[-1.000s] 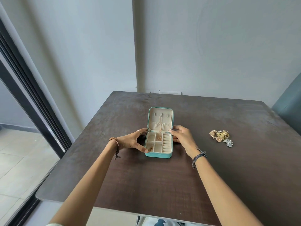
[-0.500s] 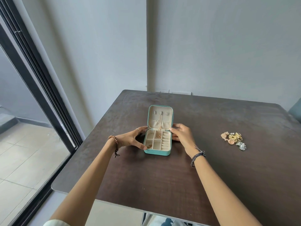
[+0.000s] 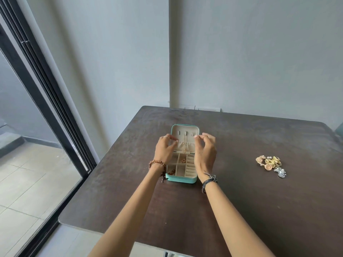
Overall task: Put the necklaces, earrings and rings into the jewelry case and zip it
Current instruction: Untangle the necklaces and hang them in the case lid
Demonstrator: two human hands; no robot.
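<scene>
A teal jewelry case (image 3: 182,179) lies open on the dark table (image 3: 241,201), its lid (image 3: 185,129) standing up at the far side. A thin gold necklace (image 3: 184,145) hangs inside the lid. Small gold pieces sit in a rear compartment (image 3: 183,160) and a front-left compartment (image 3: 172,171). My left hand (image 3: 165,150) curls its fingers at the lid's left edge. My right hand (image 3: 205,152) pinches at the lid's right edge with thumb and forefinger. A pile of gold, rose and silver jewelry (image 3: 271,164) lies apart on the table to the right.
The table's left edge (image 3: 100,160) runs close to a black-framed glass door (image 3: 46,93), with tiled floor beyond. A grey wall stands behind the table. A chair corner (image 3: 340,130) shows at the far right.
Both hands left the sides of the case's base and rose to the lid's two edges. The camera turned left, so the jewelry pile appears farther right.
</scene>
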